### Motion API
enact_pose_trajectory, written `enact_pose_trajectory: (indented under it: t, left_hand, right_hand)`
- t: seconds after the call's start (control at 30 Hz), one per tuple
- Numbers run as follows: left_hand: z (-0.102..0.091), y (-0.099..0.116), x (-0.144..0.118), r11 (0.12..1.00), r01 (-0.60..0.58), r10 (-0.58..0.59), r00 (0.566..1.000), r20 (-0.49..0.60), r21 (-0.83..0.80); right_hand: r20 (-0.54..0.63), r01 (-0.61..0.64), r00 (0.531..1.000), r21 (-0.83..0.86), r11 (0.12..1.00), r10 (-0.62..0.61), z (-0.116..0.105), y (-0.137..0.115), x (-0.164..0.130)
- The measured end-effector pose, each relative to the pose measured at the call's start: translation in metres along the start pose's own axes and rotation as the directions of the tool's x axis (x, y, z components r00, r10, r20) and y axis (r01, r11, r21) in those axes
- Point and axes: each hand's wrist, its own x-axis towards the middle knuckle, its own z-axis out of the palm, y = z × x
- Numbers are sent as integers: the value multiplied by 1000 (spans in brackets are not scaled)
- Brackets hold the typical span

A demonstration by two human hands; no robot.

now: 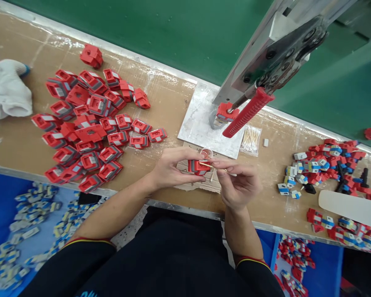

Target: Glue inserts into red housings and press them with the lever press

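Note:
A small red plastic toy part (pixel 195 166) with grey trim is gripped between the thumb and fingers of my left hand (pixel 173 166). My right hand (pixel 238 181) pinches a cotton swab (pixel 205 164), whose near end reaches the face of that part. Just beyond my fingers stands a small clear round cup (pixel 206 153) with a reddish inside. Under my hands lies a torn piece of cardboard (pixel 188 185), with another swab partly visible on it. A bag of cotton swabs (pixel 250 139) sits a little past my right hand.
A red-handled toggle clamp (pixel 249 111) stands on a metal plate (pixel 198 119), pressing on a red part (pixel 224 110). Similar red parts (pixel 89 134) are heaped at left, near a white glove (pixel 8 90). Assembled toy pieces (pixel 321 163) lie right. Blue bins (pixel 327 264) sit below the table.

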Motion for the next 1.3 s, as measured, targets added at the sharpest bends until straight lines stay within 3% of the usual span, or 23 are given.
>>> enact_pose_trajectory:
  t: [0.37, 0.73, 0.93, 1.3]
  left_hand:
    - [-1, 2, 3, 999, -19, 20, 1000, -17, 48]
    - [-2, 1, 2, 997, 0, 1, 1000, -11, 82]
    - [0, 2, 2, 997, -44, 44, 999, -4, 70]
    - [-2, 1, 2, 992, -67, 65, 998, 27, 108]
  right_hand:
    - [5, 76, 997, -149, 986, -76, -13, 3, -4]
    - [8, 66, 998, -127, 990, -65, -22, -4, 5]
    - [101, 79, 993, -142, 987, -65, -13, -10, 9]
    - [104, 112, 990, -151, 982, -97, -13, -8, 10]
